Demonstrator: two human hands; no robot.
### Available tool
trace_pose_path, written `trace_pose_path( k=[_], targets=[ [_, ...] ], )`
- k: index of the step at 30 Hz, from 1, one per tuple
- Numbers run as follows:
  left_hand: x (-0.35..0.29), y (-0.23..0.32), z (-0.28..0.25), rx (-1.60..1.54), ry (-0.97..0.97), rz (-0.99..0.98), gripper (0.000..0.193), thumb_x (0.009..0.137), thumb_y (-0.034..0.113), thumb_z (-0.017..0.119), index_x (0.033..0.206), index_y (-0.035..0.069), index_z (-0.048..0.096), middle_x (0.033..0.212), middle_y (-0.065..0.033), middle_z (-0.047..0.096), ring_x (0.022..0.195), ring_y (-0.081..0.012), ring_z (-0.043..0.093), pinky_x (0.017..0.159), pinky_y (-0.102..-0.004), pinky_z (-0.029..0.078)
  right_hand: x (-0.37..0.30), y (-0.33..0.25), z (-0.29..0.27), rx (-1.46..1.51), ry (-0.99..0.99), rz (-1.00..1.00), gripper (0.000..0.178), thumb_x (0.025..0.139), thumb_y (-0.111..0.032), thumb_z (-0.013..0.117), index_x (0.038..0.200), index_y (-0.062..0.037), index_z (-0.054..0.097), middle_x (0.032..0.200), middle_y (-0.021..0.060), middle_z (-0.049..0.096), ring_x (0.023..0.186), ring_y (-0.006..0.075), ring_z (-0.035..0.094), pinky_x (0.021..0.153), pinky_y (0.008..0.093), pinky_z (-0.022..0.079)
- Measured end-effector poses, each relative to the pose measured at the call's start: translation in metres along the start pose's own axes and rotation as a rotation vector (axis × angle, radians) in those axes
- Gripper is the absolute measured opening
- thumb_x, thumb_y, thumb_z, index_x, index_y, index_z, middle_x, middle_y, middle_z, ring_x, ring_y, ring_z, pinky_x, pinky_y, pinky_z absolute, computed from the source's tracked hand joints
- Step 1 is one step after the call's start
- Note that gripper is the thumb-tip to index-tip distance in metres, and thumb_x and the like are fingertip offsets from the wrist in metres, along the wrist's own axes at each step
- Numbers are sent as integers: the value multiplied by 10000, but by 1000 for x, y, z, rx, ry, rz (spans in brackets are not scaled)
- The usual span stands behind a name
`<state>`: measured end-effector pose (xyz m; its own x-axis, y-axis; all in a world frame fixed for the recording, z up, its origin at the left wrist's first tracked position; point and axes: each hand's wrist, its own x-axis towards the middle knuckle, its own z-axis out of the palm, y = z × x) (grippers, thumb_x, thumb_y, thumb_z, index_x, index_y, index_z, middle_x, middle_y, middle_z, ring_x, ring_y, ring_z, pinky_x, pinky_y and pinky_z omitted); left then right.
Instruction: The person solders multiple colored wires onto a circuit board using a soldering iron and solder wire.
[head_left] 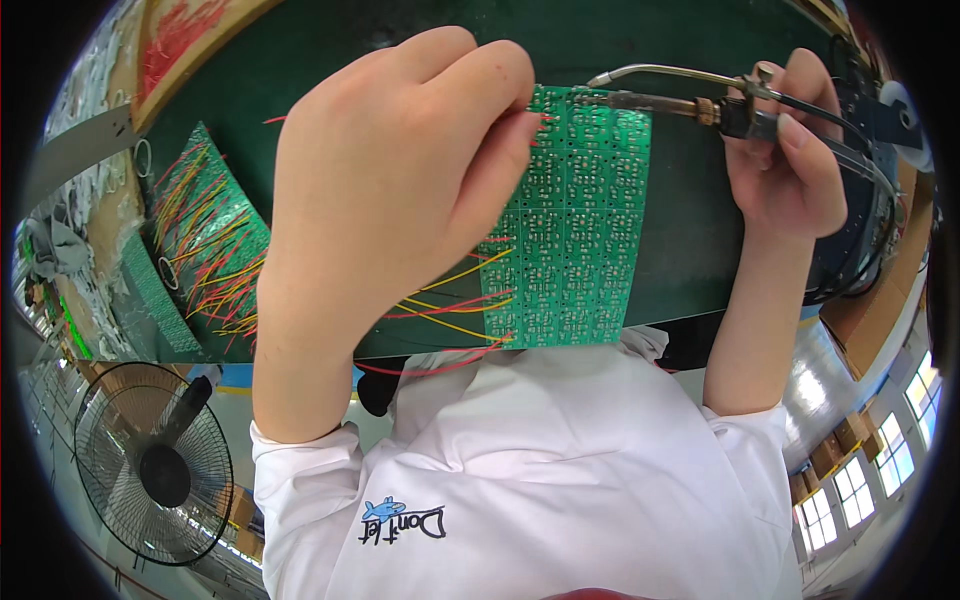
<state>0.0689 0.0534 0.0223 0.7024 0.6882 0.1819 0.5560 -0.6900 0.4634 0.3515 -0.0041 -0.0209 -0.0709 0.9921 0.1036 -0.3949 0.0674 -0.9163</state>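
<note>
A green panel of circuit boards lies on the dark green work surface in front of me, with red and yellow wires joined along its left side. Over the panel's upper left corner, my left hand is closed in a pinch; a bit of red wire shows at its fingertips, and part of the panel is hidden beneath it. My right hand grips a soldering iron fitted with a thin curved metal tube. The iron's tip reaches left over the panel's top edge, near the left fingertips.
Another green panel, covered with red and yellow wires, lies at left beside a narrow green board. A wooden-edged tray of red wires sits far left. Black cables run down at right. A fan stands lower left.
</note>
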Motion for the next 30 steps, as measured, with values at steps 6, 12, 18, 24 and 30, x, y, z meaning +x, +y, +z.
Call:
trace_pose_path(
  k=[6, 12, 18, 24, 30],
  targets=[
    [-2, -7, -58, 219, 79, 72, 99, 876, 61, 719, 934, 0, 666, 863, -88, 684, 755, -182, 653, 693, -301, 505, -10, -3, -7, 126, -7, -31, 183, 848, -54, 546, 858, -91, 367, 746, 44, 442, 642, 82, 377, 579, 208, 331],
    [-46, 15, -82, 187, 526, -625, 90, 952, 82, 677, 968, -6, 690, 858, -19, 682, 768, -74, 595, 668, -238, 460, -18, -23, 1, 65, -12, -21, 186, 849, -74, 556, 861, -86, 371, 763, 45, 451, 651, 73, 396, 571, 182, 337],
    [-55, 34, 11, -217, 230, -217, 41, 883, 26, 710, 918, 11, 723, 760, -33, 639, 601, -63, 522, 538, -212, 382, -22, -13, 12, -9, -136, -31, 212, 838, -98, 594, 853, -88, 382, 763, 51, 464, 657, 78, 413, 573, 186, 337],
    [-56, 33, 41, -339, 387, -247, 102, 826, -25, 760, 907, 21, 718, 738, 5, 644, 554, -24, 488, 478, -183, 352, -33, 0, 7, -13, -92, -26, 230, 837, -115, 619, 835, -94, 390, 737, 45, 478, 649, 84, 403, 608, 208, 342],
    [-57, 30, 46, -419, 447, -322, 162, 806, -37, 782, 921, 29, 689, 735, 39, 629, 576, 10, 455, 488, -152, 333, -33, 2, 13, -75, -70, -96, 241, 832, -113, 631, 852, -104, 391, 735, 36, 486, 646, 84, 405, 601, 227, 366]
  ],
)
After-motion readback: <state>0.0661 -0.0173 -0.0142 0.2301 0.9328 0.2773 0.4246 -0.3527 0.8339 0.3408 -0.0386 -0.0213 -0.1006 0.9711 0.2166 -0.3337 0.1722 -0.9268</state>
